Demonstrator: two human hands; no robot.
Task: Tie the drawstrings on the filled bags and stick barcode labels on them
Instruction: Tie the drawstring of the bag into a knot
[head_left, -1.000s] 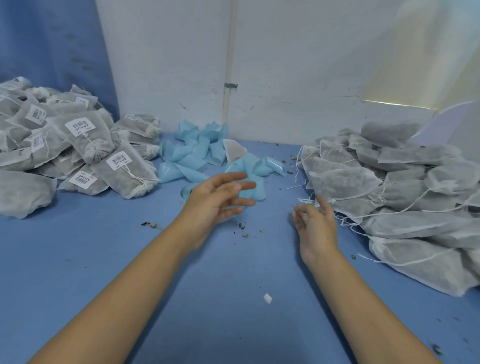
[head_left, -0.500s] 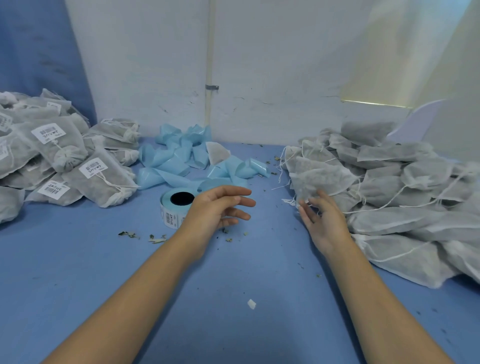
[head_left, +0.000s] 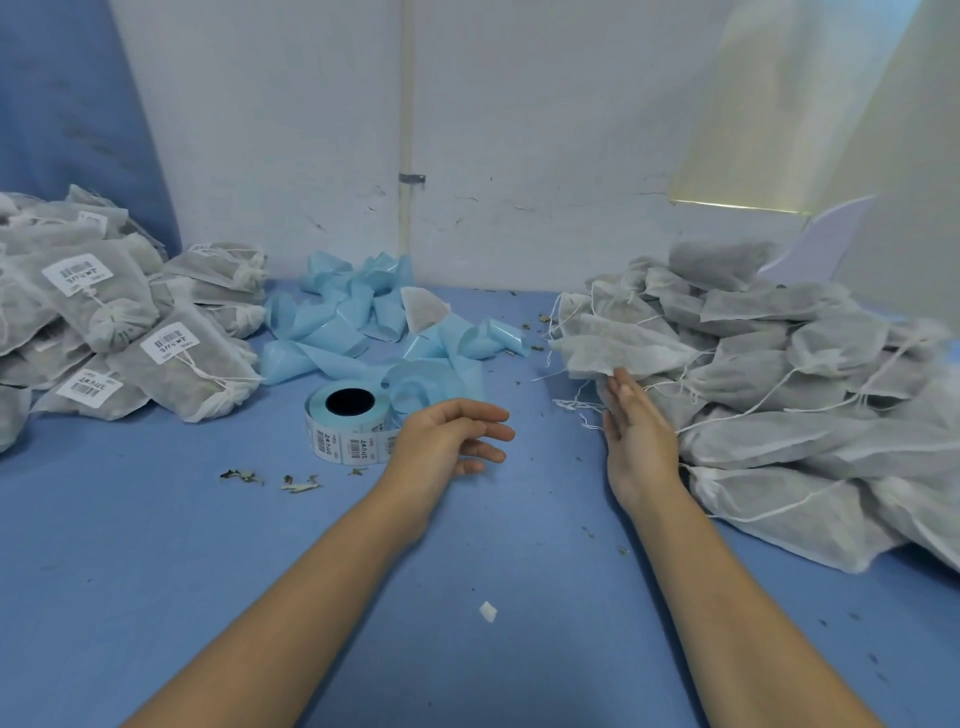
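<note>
Just beyond the right grip (head_left: 636, 436), whose straight fingers (head_left: 621, 395) lay pressed together touching its lower edge, the untied bag (head_left: 618, 348) appeared light, soft and limp, best taken at its drawstring mouth; the left grip (head_left: 447, 441) hovered spread, empty.

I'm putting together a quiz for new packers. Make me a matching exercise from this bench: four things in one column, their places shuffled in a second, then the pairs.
Things
1. barcode label roll
2. labelled bags
3. unlabelled bags
4. blue backing scraps

Places
A. piled on the right, at the right hand
B. heaped at the back, centre
C. piled on the left
D. lying flat in the middle, beside the left hand

Pairs: 1-D, 2-C, 3-A, 4-B
</note>
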